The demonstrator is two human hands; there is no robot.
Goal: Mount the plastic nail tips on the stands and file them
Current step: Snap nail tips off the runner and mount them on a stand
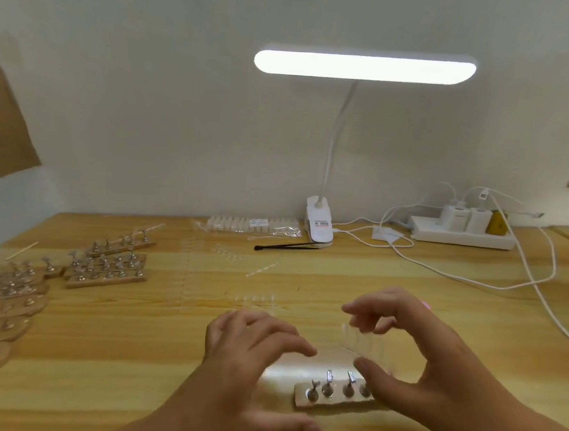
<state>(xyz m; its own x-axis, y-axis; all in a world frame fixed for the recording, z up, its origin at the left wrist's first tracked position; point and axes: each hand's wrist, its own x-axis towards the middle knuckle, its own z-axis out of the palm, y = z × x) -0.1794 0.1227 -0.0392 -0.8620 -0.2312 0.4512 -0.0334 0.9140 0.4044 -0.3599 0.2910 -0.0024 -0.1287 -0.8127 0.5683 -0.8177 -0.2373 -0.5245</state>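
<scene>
A small wooden stand (302, 399) with several metal pegs lies on the table close in front of me, its right end hidden behind my right thumb. Just above it my right hand (427, 357) pinches a clear strip of plastic nail tips (368, 345) between thumb and fingers. My left hand (251, 360) hovers left of the stand with its fingers spread and curled. Its fingertips reach toward the strip's left end, and I cannot tell whether they touch it.
Many more wooden stands (106, 267) are piled at the left. Loose clear tip strips (254, 300) lie mid-table. A bagged pack of tips (252, 225), a black tool (284, 247), a clip lamp (319, 224) and a power strip (461, 236) with trailing cables line the back.
</scene>
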